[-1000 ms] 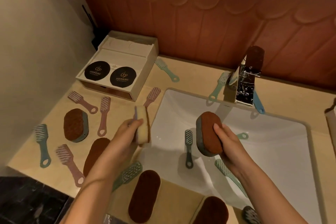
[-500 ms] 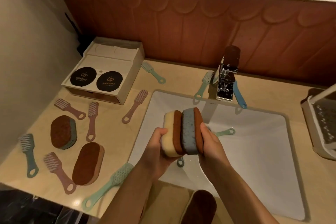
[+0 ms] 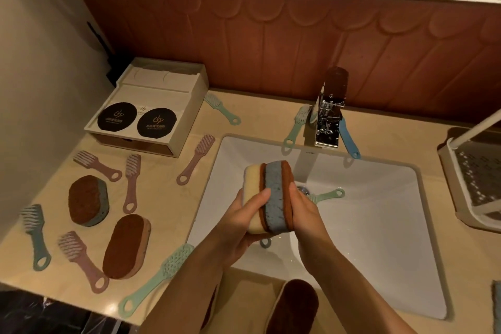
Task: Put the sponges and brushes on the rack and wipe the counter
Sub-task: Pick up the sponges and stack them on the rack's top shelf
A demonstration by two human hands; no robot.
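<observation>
Over the white sink (image 3: 379, 238) I press two sponges together, standing on edge. My left hand (image 3: 241, 225) grips the yellow sponge (image 3: 252, 192), thumb reaching across onto the grey one. My right hand (image 3: 305, 214) holds the grey sponge (image 3: 275, 198) by its brown scouring face. Two more brown-topped sponges (image 3: 88, 199) (image 3: 126, 247) lie on the beige counter (image 3: 173, 214) to the left, among several pink and green brushes (image 3: 131, 182). A green brush (image 3: 326, 195) lies in the basin. The white rack (image 3: 474, 184) stands at the right edge.
A cream box (image 3: 151, 119) with two black discs sits at the back left. The chrome faucet (image 3: 329, 119) rises behind the sink, a green and a blue brush (image 3: 349, 141) beside it. Another brown sponge (image 3: 295, 306) rests on the front counter edge below my arms.
One second ago my hands held the two sponges apart; they came together over the sink. Since half a second ago my left thumb has slid onto the grey sponge.
</observation>
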